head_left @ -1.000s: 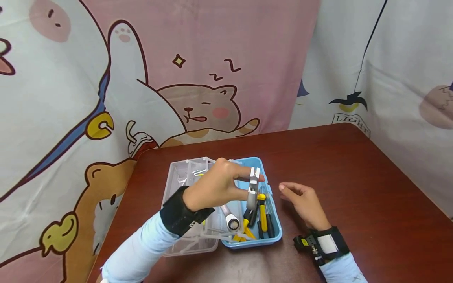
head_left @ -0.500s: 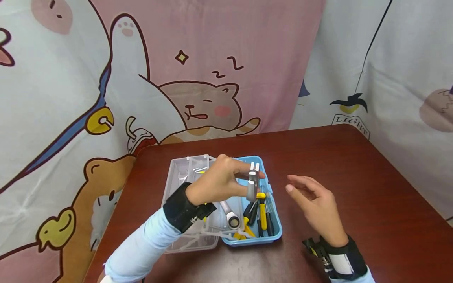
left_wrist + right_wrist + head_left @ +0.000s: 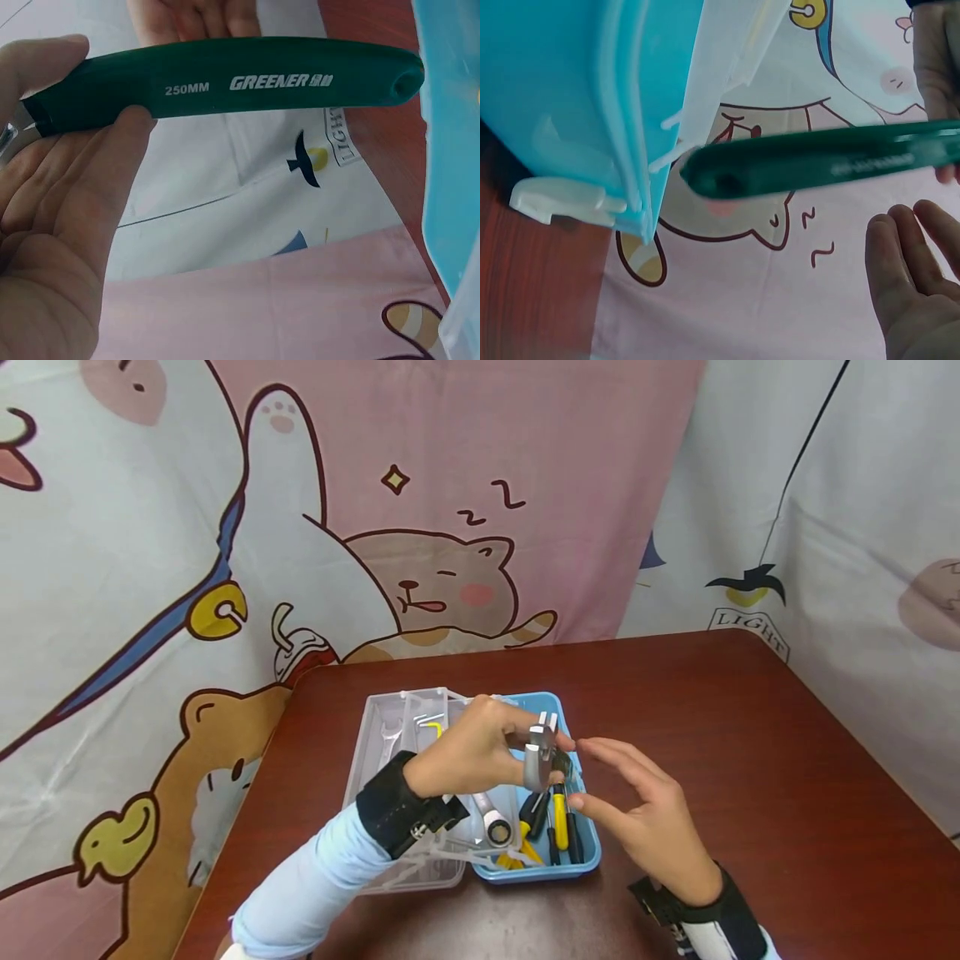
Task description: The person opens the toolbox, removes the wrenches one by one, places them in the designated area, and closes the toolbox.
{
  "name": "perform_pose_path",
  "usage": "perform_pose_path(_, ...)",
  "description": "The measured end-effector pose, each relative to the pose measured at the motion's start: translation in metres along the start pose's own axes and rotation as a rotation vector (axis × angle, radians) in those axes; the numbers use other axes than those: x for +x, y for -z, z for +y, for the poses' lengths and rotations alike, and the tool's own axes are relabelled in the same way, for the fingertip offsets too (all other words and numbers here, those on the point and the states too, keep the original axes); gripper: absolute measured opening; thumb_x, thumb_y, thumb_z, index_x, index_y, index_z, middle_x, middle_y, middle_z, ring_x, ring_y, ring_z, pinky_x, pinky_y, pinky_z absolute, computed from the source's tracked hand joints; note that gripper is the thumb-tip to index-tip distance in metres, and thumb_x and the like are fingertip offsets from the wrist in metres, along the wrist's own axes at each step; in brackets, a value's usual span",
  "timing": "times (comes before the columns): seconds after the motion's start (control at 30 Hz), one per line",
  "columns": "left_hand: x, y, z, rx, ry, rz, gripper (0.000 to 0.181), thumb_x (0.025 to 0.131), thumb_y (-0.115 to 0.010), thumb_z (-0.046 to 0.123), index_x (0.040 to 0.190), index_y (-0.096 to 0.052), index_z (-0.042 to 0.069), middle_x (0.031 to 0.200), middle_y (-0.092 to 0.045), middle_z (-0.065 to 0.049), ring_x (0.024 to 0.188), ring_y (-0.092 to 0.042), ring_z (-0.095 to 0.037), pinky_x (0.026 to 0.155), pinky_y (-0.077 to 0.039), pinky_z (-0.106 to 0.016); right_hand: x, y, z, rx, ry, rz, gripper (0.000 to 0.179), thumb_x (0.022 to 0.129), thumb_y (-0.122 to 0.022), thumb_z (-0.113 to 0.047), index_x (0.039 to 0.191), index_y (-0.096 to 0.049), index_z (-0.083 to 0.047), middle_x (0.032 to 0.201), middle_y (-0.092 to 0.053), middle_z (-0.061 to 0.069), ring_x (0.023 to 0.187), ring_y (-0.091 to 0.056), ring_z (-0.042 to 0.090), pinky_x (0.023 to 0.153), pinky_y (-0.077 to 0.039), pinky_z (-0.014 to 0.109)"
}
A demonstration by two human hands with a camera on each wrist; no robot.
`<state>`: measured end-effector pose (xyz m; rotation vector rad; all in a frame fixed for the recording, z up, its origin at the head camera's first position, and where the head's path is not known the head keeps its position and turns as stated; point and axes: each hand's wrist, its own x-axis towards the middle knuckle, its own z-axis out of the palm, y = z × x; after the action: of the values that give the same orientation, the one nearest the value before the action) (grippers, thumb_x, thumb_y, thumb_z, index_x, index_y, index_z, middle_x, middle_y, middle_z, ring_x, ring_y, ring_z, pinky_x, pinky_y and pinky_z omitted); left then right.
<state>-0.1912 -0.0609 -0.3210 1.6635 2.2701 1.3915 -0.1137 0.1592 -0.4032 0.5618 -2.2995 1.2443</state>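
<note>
My left hand (image 3: 468, 747) grips an adjustable wrench (image 3: 539, 752) near its metal head, above the toolbox. The jaws point up, and the green handle (image 3: 285, 79), printed "250MM", hangs downward, mostly out of sight in the head view. Just right of the wrench, my right hand (image 3: 652, 818) is raised with its fingers extended and the thumb apart. In the right wrist view a gap shows between these fingers (image 3: 889, 255) and the green handle. Below both hands lies the blue toolbox (image 3: 536, 874), with yellow-and-black handled tools (image 3: 560, 822) inside.
A clear compartment tray (image 3: 363, 752) adjoins the box on the left. In it lie an open-end wrench (image 3: 390, 737) and hex keys (image 3: 432, 724). A ratchet wrench (image 3: 495, 828) sits near the box's left side. Brown tabletop (image 3: 810, 793) extends right; a printed cloth (image 3: 585, 485) hangs behind.
My right hand first drew back to the right and spread its fingers, then came in left beside the wrench. My left hand keeps holding the wrench in nearly the same place.
</note>
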Motion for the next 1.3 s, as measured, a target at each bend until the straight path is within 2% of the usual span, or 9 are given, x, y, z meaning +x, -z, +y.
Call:
perform_pose_path(0.13,-0.001,-0.001,0.003,0.004,0.000,0.012,0.026,0.078,-0.079,0.026,0.097,-0.071,0.010,0.078,-0.064,0.014,0.062,-0.054,0.000,0.054,-0.045,-0.022,0.002,-0.006,-0.002,0.056,0.067,0.009,0.066,0.072,-0.082,-0.015,0.133,-0.056,-0.020,0.130,-0.058,-0.004,0.114,-0.055,0.016,0.096,-0.042,0.025)
perform_pose_path(0.33,-0.002,-0.005,0.004,-0.097,0.005,0.007,0.028,0.077,-0.080,0.022,0.100,-0.071,0.009,0.084,-0.068,0.010,0.070,-0.058,-0.004,0.060,-0.050,-0.025,0.004,-0.008,-0.019,0.066,0.087,0.053,0.062,0.071,-0.081,-0.005,0.128,-0.060,-0.014,0.124,-0.061,0.000,0.107,-0.058,0.016,0.092,-0.045,0.024)
perform_pose_path(0.5,-0.005,-0.007,0.001,-0.132,0.013,0.000,0.029,0.076,-0.081,0.021,0.101,-0.071,0.010,0.088,-0.070,0.006,0.074,-0.062,-0.005,0.062,-0.051,-0.027,0.007,-0.009,-0.034,0.063,0.130,0.065,0.064,0.068,-0.081,0.000,0.127,-0.060,-0.010,0.116,-0.063,0.002,0.101,-0.060,0.013,0.087,-0.048,0.024)
perform_pose_path(0.73,-0.009,-0.007,-0.005,-0.232,0.008,-0.004,0.030,0.077,-0.079,0.013,0.104,-0.070,0.004,0.097,-0.070,-0.003,0.089,-0.064,-0.011,0.077,-0.053,-0.033,0.004,-0.013,-0.017,-0.027,0.228,0.108,0.065,0.057,-0.086,-0.003,0.118,-0.066,-0.009,0.110,-0.065,-0.001,0.098,-0.063,0.014,0.086,-0.047,0.021)
perform_pose_path(0.87,-0.009,-0.003,0.011,-0.259,-0.011,0.016,0.030,0.076,-0.077,0.005,0.104,-0.068,-0.002,0.097,-0.070,-0.011,0.090,-0.064,-0.016,0.080,-0.053,-0.035,0.003,-0.014,-0.012,-0.059,0.236,0.126,0.062,0.057,-0.087,-0.005,0.115,-0.067,-0.009,0.107,-0.064,-0.002,0.095,-0.064,0.014,0.084,-0.048,0.022)
perform_pose_path(1.0,-0.012,-0.003,0.026,-0.206,0.007,0.080,0.037,0.074,-0.078,0.003,0.107,-0.066,-0.005,0.102,-0.070,-0.013,0.097,-0.065,-0.014,0.083,-0.051,-0.033,0.004,-0.015,-0.018,-0.073,0.234,0.144,0.059,0.057,-0.085,-0.001,0.113,-0.067,-0.007,0.105,-0.064,0.000,0.091,-0.064,0.014,0.081,-0.049,0.022)
perform_pose_path(1.13,-0.023,-0.007,0.019,-0.122,0.065,0.173,0.040,0.071,-0.082,0.010,0.108,-0.068,0.003,0.101,-0.070,-0.004,0.094,-0.064,-0.008,0.080,-0.052,-0.030,0.004,-0.015,-0.023,-0.097,0.230,0.163,0.057,0.059,-0.085,-0.002,0.113,-0.067,-0.008,0.105,-0.064,0.001,0.090,-0.063,0.014,0.076,-0.050,0.021)
perform_pose_path(1.2,-0.031,-0.008,0.013,-0.119,0.085,0.203,0.041,0.071,-0.083,0.012,0.108,-0.069,0.006,0.101,-0.070,-0.002,0.093,-0.065,-0.009,0.080,-0.052,-0.030,0.003,-0.014,-0.024,-0.105,0.208,0.170,0.056,0.061,-0.085,-0.005,0.113,-0.067,-0.010,0.105,-0.064,0.000,0.090,-0.062,0.013,0.075,-0.051,0.021)
perform_pose_path(1.3,-0.043,-0.005,0.008,-0.144,0.095,0.245,0.043,0.073,-0.082,0.013,0.112,-0.068,0.005,0.106,-0.070,-0.005,0.098,-0.066,-0.013,0.084,-0.052,-0.033,0.002,-0.011,-0.025,-0.096,0.158,0.179,0.054,0.064,-0.086,-0.009,0.114,-0.067,-0.014,0.104,-0.064,-0.003,0.089,-0.063,0.011,0.075,-0.051,0.022)
